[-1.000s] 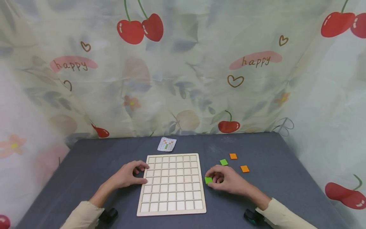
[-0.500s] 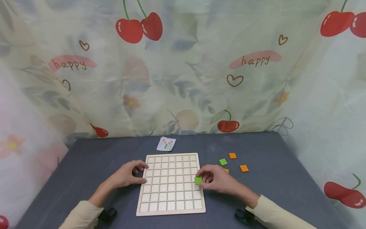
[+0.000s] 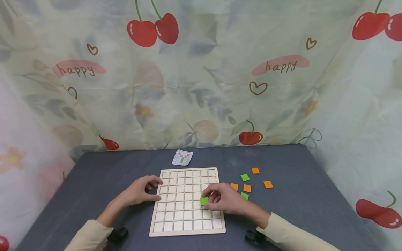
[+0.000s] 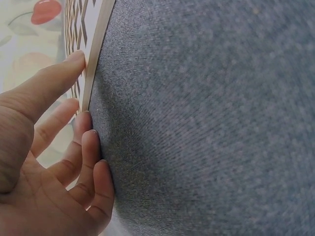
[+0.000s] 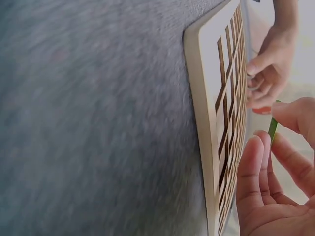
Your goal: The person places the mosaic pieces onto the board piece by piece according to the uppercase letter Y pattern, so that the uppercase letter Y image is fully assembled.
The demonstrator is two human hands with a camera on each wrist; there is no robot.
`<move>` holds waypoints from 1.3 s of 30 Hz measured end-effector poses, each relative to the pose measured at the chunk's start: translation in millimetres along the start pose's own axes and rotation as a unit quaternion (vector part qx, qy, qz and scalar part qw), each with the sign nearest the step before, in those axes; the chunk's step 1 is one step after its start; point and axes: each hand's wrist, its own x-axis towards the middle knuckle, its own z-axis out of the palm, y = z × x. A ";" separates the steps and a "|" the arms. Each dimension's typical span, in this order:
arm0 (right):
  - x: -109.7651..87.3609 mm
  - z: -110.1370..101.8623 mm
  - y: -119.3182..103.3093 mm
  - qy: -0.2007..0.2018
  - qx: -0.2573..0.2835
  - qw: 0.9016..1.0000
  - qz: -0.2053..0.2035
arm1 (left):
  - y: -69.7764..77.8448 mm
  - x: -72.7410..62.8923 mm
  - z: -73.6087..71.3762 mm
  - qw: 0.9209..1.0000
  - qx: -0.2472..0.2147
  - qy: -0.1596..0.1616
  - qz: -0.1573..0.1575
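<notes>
A wooden grid board [image 3: 179, 216] with rows of square cells lies on the dark table. My left hand [image 3: 141, 190] rests at the board's left edge, thumb and fingertips touching the rim; in the left wrist view the fingers are loosely bent. Above the right part of the grid, my right hand [image 3: 224, 198] pinches a green square tile [image 3: 204, 201] between thumb and fingers. The right wrist view shows that green tile [image 5: 273, 128] edge-on, held clear of the board [image 5: 209, 128].
Right of the board lie several loose tiles, among them a green tile [image 3: 245, 177], an orange tile [image 3: 268, 184] and another orange tile [image 3: 255, 170]. A small pattern card [image 3: 182, 158] lies behind the board. A printed curtain [image 3: 201, 87] hangs behind the table.
My right hand has carried the green tile leftward from beside the board to over its grid, uncovering tiles on the table. My left hand has stayed at the rim.
</notes>
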 end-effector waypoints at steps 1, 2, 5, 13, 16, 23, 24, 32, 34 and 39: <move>1.4 1.8 -0.5 0.000 -0.004 1.000 -0.002 | 0.0 0.0 -0.1 1.000 0.000 0.000 0.000; 2.7 3.6 -1.0 0.000 -0.006 1.000 -0.005 | -0.2 0.0 -0.1 1.000 0.001 0.000 -0.001; 6.4 9.0 -1.9 0.001 -0.016 1.000 -0.014 | -0.8 0.4 0.0 1.000 0.004 0.000 -0.001; 12.7 21.3 -8.5 -0.001 -0.001 1.000 -0.008 | -2.2 1.9 0.0 1.000 0.010 0.000 -0.001; 13.5 25.1 -11.9 -0.003 0.014 1.000 0.000 | -1.6 1.9 0.2 1.000 0.007 -0.001 -0.002; 15.3 32.4 -13.5 -0.015 0.041 0.999 0.006 | 1.1 1.5 -0.1 1.000 0.001 -0.003 -0.004; 15.6 33.2 -13.2 -0.017 0.041 0.999 0.005 | 1.4 1.4 -0.2 1.000 0.001 -0.003 -0.005; 16.1 40.2 -13.4 -0.019 0.033 0.999 0.016 | 4.2 0.2 -0.6 1.000 0.006 0.002 -0.005; 16.3 41.9 -14.2 -0.018 0.025 0.999 0.018 | 5.2 -0.1 -0.8 1.000 0.008 0.004 -0.002; 17.9 46.4 -17.3 -0.017 -0.004 1.000 0.012 | 5.3 -0.4 -0.7 1.000 0.010 0.006 0.002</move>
